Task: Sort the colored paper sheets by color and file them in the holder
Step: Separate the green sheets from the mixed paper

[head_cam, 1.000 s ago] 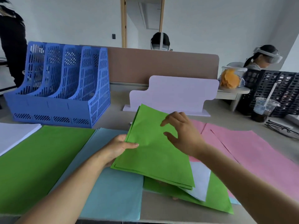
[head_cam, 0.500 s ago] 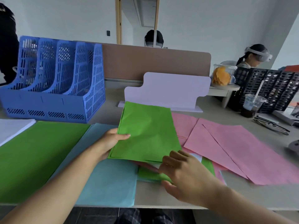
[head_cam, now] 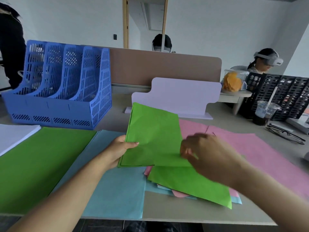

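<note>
Left hand [head_cam: 119, 149] is gripping green stack [head_cam: 153, 136] at its 8 o'clock corner, thumb on top. Right hand [head_cam: 207, 158] is showing blurred at stack's 4 o'clock edge; can't tell its grip. Mixed pile [head_cam: 192, 183] is lying at stack's 5 o'clock. Holder [head_cam: 66, 91] is standing at 10 o'clock, apart.
</note>
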Motion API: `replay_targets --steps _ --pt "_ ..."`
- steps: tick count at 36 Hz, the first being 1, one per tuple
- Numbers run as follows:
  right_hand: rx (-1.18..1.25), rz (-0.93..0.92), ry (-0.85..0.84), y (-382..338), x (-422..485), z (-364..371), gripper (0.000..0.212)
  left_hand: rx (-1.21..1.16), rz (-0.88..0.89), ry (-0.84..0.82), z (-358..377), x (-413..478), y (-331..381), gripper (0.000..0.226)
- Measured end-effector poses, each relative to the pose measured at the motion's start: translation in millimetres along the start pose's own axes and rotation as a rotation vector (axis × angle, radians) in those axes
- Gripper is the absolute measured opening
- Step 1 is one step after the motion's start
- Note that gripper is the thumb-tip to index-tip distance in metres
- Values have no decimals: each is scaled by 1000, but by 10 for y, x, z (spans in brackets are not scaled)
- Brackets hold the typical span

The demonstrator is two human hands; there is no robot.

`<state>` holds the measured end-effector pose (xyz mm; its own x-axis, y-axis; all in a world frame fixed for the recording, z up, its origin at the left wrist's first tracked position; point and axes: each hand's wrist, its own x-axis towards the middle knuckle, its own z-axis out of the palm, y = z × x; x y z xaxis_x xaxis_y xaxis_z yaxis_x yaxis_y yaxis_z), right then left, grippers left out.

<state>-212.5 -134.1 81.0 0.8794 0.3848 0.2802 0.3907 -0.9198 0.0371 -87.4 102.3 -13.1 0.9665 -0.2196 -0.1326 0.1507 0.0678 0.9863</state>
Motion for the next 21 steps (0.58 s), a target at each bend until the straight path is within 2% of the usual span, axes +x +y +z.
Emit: replay_targets --steps 3,7,14,18,21 --pt "-56 -35 222 96 188 -141 13 25 17 1 1 28 -32 24" --pt "-11 -45 448 180 460 -182 7 73 30 -7 -7 41 -44 26" --pt "97 66 840 332 913 -287 11 116 51 -8 -3 47 -56 25" --pt "99 134 914 421 1220 -333 12 213 68 -36 -21 57 -46 28" --pt "29 186 804 452 1458 -189 14 214 77 -42 -9 63 -43 20"
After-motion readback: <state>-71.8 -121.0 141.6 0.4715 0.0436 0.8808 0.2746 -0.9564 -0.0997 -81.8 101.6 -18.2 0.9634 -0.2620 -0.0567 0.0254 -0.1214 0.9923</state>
